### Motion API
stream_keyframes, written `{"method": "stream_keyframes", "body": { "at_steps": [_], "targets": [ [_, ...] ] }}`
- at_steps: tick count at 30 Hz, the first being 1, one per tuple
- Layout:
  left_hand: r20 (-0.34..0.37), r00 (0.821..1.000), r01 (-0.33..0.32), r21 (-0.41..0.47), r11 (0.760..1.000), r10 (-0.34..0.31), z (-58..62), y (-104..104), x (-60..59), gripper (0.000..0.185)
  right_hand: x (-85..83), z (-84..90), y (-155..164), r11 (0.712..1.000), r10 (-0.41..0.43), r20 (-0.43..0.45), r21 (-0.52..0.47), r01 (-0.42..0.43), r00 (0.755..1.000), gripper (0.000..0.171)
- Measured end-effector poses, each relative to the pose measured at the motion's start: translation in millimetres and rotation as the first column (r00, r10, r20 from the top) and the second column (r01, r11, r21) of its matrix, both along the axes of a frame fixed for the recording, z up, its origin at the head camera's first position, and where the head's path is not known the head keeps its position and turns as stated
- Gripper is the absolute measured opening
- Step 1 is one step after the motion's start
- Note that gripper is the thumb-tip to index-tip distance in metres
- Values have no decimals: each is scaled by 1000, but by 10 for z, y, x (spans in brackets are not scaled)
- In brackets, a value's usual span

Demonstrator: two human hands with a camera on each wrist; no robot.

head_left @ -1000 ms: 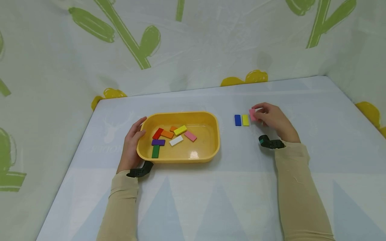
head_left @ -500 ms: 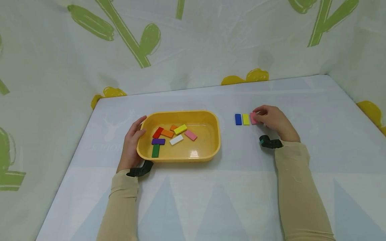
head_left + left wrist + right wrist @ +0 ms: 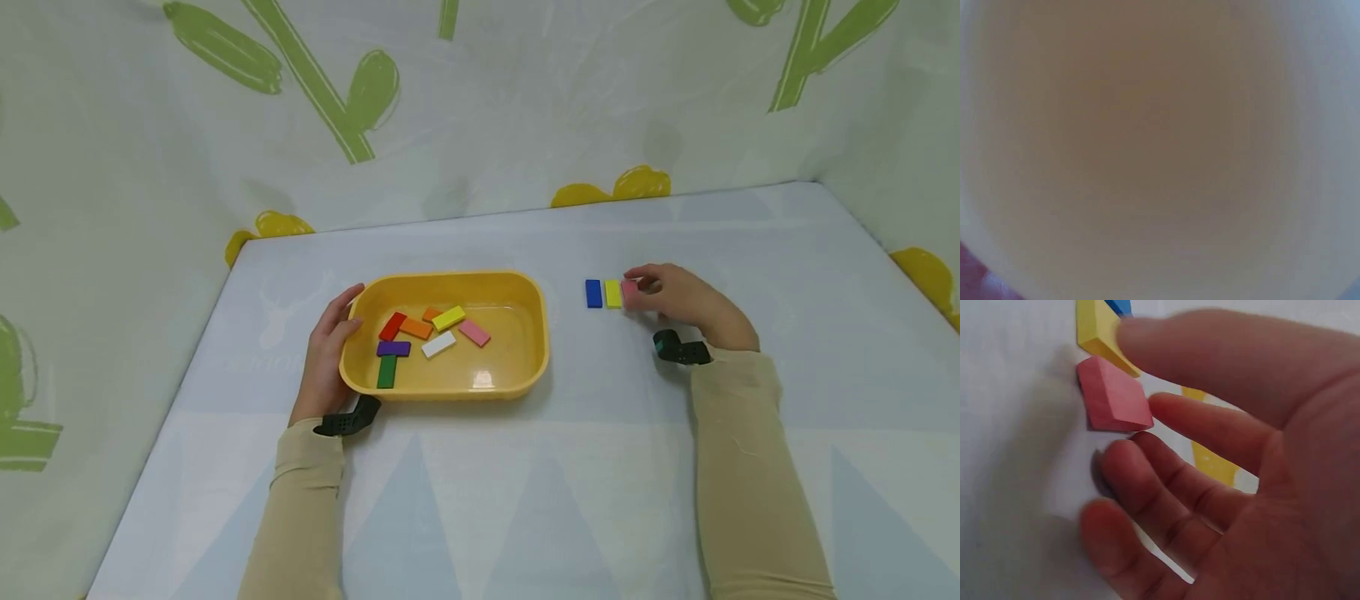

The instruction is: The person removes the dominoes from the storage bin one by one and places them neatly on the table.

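Observation:
On the table lie a blue block (image 3: 593, 293) and a yellow block (image 3: 612, 293) side by side, with a pink block (image 3: 628, 288) laid flat to the right of the yellow one. My right hand (image 3: 643, 285) hovers over the pink block (image 3: 1113, 394). Its loosely spread fingers (image 3: 1166, 409) touch the block's edge, and the thumb stays clear above. My left hand (image 3: 330, 342) grips the left rim of a yellow tray (image 3: 450, 277), thumb over the edge. The left wrist view shows only a yellowish blur.
Several blocks lie in the tray: red (image 3: 392, 326), orange (image 3: 416, 328), yellow (image 3: 448, 317), pink (image 3: 474, 333), white (image 3: 438, 345), purple (image 3: 393, 348), green (image 3: 386, 372). Patterned cloth walls (image 3: 480, 108) close in the back and both sides of the table.
My right hand lowered the pink block from a raised, tilted hold onto the table beside the yellow block, and its grip loosened. The left hand stayed on the tray.

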State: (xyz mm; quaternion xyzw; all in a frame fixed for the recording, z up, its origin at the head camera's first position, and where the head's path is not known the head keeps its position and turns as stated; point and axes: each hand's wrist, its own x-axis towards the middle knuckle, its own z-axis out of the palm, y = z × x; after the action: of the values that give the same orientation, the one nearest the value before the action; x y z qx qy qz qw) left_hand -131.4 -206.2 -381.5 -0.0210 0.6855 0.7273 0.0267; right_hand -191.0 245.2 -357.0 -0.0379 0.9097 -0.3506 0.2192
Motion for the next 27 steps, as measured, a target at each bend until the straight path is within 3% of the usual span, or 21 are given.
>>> {"method": "stream_keyframes", "body": {
  "at_steps": [6, 27],
  "targets": [
    [-8, 1000, 5, 20, 1000, -5, 9, -3, -1, 44, -8, 34, -43, 997, 60, -10, 52, -60, 998, 55],
    [-1, 1000, -8, 12, 1000, 8, -13, -1, -12, 43, -9, 11, -50, 996, 25, -27, 88, -23, 999, 51]
  ]
}}
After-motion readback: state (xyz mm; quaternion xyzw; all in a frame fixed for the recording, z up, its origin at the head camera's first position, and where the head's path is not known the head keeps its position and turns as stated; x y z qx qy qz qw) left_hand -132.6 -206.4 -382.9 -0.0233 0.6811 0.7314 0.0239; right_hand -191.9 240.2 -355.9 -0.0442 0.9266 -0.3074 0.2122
